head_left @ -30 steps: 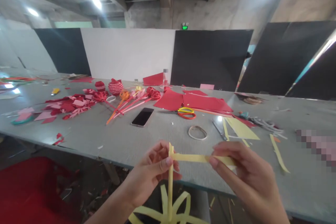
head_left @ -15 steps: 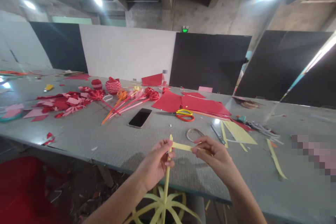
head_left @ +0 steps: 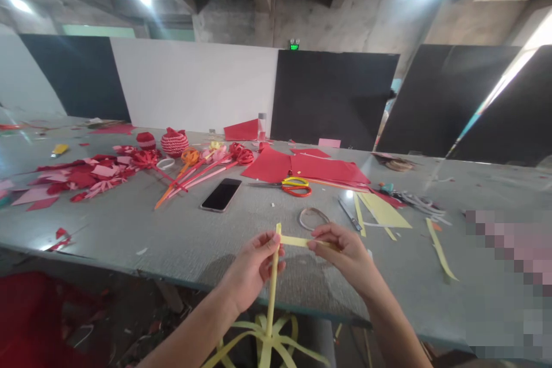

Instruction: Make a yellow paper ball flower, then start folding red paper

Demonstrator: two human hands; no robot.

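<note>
My left hand (head_left: 257, 260) is closed around the upper part of a thin yellow paper stem (head_left: 272, 293), which stands nearly upright. At its lower end, below the table edge, several curved yellow paper strips (head_left: 280, 340) spread outward. A flat yellow paper strip (head_left: 294, 240) runs sideways from the stem's top, where my left thumb presses it. The strip's other end is pinched between the thumb and fingers of my right hand (head_left: 340, 250). Just beyond the right hand lies a roll of tape (head_left: 313, 218) on the table.
Scissors (head_left: 295, 186) and a phone (head_left: 221, 194) lie ahead on the table (head_left: 181, 247). Red paper sheets (head_left: 321, 169) are behind them. Paper flowers (head_left: 215, 155) and red scraps (head_left: 86, 178) sit left. A utility knife (head_left: 349, 214) and yellow paper (head_left: 383, 210) are at right.
The view has turned slightly to the right, so the table things appear shifted left. Both hands keep their holds on the stem and strip, with little other change.
</note>
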